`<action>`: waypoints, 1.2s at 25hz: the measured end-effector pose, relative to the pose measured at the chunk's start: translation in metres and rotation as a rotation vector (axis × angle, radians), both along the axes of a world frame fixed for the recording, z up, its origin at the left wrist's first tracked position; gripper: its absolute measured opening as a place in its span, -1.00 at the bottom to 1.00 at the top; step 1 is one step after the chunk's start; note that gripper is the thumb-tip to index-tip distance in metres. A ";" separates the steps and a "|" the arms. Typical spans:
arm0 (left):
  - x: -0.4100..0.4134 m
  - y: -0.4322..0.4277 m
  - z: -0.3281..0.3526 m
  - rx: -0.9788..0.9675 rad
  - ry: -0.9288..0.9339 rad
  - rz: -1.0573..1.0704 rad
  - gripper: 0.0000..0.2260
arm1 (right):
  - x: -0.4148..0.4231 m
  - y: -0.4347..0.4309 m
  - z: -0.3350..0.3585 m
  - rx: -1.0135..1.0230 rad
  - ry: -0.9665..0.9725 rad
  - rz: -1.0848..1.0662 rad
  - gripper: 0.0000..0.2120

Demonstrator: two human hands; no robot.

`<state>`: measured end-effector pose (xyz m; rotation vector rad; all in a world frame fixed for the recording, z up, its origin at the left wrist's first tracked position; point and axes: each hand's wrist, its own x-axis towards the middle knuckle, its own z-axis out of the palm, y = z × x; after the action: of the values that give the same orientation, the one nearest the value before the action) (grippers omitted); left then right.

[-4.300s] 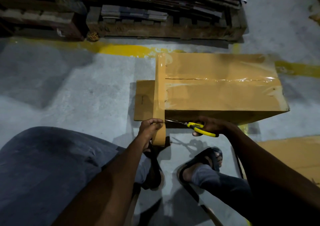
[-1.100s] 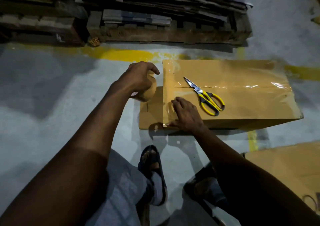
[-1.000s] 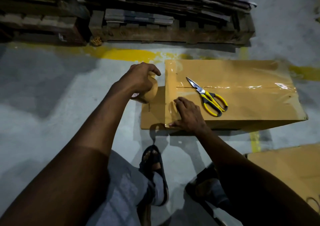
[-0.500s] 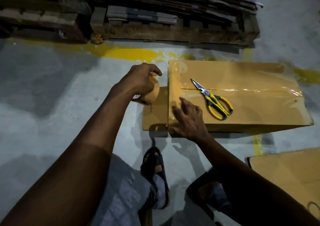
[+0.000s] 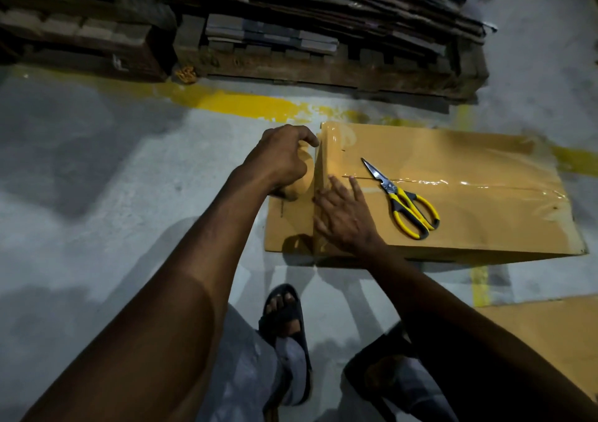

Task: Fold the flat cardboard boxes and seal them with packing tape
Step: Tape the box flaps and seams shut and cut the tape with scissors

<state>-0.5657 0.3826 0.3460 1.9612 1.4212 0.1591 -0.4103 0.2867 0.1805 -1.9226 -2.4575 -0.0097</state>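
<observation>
Curled round the tape roll (image 5: 302,179), the left hand (image 5: 281,159) grips it at the left end of the box (image 5: 469,163). Flat, with straight fingers, the right hand (image 5: 346,218) presses the box top, holding nothing. The box lies on the floor, its long axis left to right. Scissors (image 5: 401,198) rest on top, blades pointing away and left. A loaded pallet (image 5: 323,72) stands beyond; 1 cardboard sheet (image 5: 543,334) lies nearer, right.

Bare left arm (image 5: 194,276) and right arm (image 5: 453,324), light grey trousers (image 5: 246,373), black open-toed sandals (image 5: 284,318) on both feet.
</observation>
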 end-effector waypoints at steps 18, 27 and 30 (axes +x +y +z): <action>0.021 0.029 -0.020 -0.030 -0.038 0.078 -0.45 | 0.051 0.189 -0.033 -0.127 0.119 -0.588 -0.36; 0.025 0.032 -0.028 -0.037 -0.027 0.048 -0.46 | 0.055 0.193 -0.032 -0.056 0.123 -0.471 -0.70; 0.022 0.032 -0.029 -0.028 -0.016 0.044 -0.48 | 0.051 0.188 -0.033 -0.019 0.144 -0.465 -0.66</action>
<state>-0.5433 0.4148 0.3173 1.9036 1.4492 0.1734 -0.3589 0.4747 0.1471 -2.3592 -1.8823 0.1387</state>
